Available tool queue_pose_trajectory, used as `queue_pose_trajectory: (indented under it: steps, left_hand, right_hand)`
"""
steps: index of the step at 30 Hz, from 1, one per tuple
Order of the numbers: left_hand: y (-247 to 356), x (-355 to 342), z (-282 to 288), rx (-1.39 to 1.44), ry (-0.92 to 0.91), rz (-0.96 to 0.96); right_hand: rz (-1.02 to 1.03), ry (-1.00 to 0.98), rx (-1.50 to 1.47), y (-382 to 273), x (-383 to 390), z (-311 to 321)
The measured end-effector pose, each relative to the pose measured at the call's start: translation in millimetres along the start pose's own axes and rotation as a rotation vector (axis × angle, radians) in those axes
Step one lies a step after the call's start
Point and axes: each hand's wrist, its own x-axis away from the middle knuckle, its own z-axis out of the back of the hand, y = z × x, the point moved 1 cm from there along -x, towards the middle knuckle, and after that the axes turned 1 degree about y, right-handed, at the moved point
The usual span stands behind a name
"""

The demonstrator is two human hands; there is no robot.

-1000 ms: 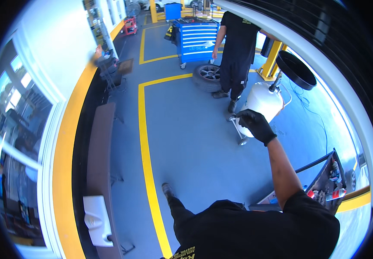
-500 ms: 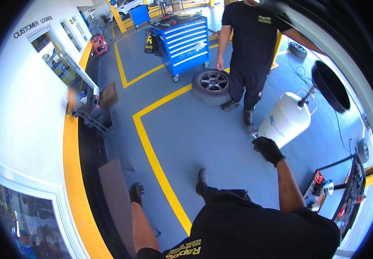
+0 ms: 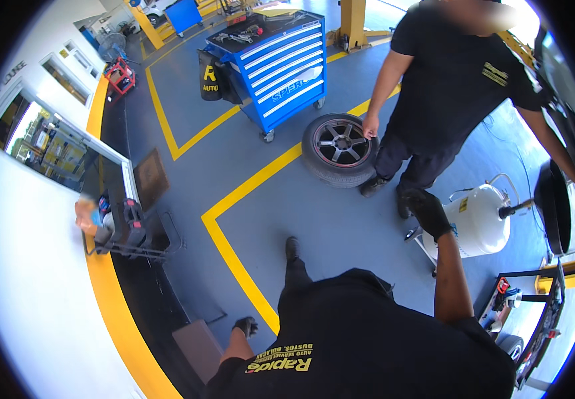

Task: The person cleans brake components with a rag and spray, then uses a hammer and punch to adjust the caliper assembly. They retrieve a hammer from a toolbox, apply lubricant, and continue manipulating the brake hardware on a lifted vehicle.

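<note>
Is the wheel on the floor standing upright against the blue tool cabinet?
No. The wheel lies flat on the grey floor, apart from the blue tool cabinet, spokes facing up.

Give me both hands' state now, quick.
Left hand: gloved, down by the side, holding nothing, fingers loosely curled.
Right hand: gloved, raised near the white tank, holding nothing visible.

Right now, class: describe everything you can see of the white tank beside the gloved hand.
The white oil drain tank is a rounded drum, seemingly plastic or painted metal, with a small yellow label. It stands on the grey floor on a light metal frame. A dark pipe joins it to a black funnel pan. The gloved right hand hovers beside it; contact is unclear.
</note>
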Motion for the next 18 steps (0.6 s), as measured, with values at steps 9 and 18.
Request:
queue_pose_trajectory:
  steps: [9,18]
  left_hand:
    - [568,-48,-48,-0.389,-0.055,-0.69]
    - [941,95,-285,0.315,-0.662,-0.78]
  right_hand:
    - [-0.331,-0.139,-0.214,-3,-158,-83]
    - [-0.434,-0.135,-0.169,-7,-411,-82]
